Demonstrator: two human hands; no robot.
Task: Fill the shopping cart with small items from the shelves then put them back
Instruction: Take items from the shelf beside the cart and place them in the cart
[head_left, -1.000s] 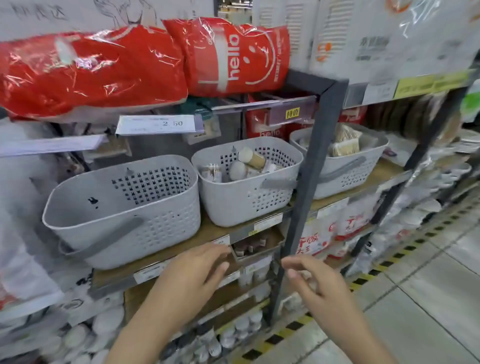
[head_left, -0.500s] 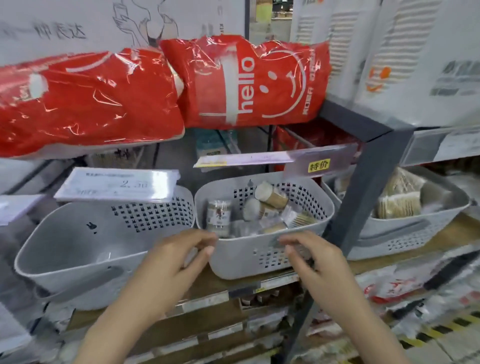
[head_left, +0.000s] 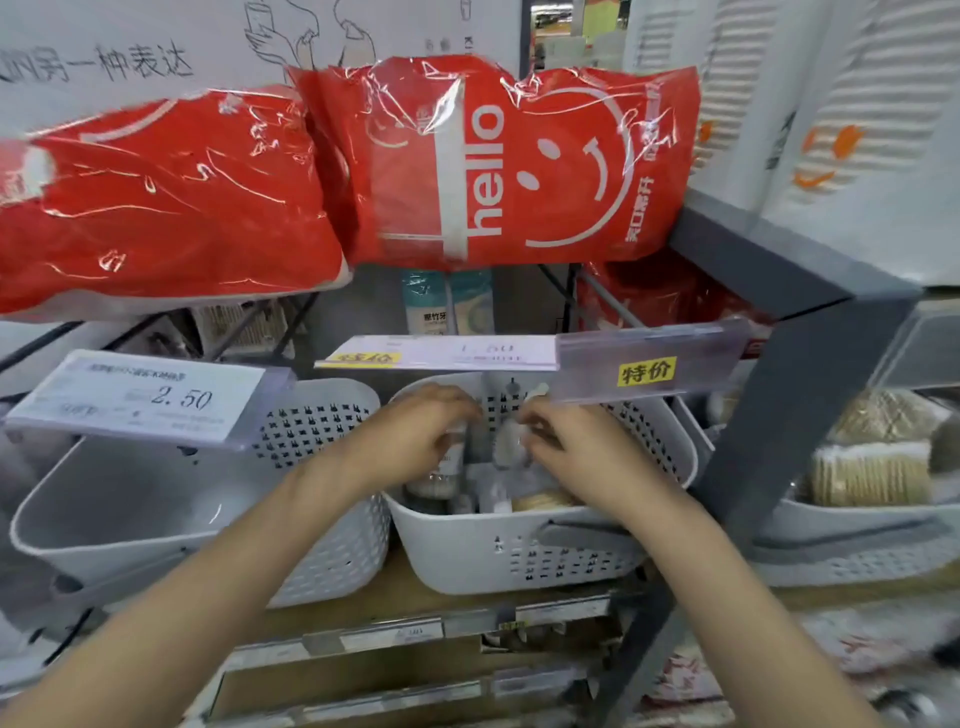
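Head view, nearest first: both forearms reach up into the middle basket (head_left: 519, 551), a white perforated bin on the wooden shelf (head_left: 395, 603). The left hand (head_left: 415, 436) curls its fingers around a small jar (head_left: 441, 467) inside that basket. The right hand (head_left: 566, 447) has bent fingers among the wrapped small items (head_left: 524, 493); whether they grip one I cannot tell. No cart shows, so the stage is uncertain; I would judge this as picking. Left of the middle basket, an empty-looking bin (head_left: 156, 499) carries a tag (head_left: 140, 397) reading "2.50". Above the basket, a yellow sticker (head_left: 647, 371) reads "特价". Farther up, a red pack (head_left: 498, 166) says "hello".
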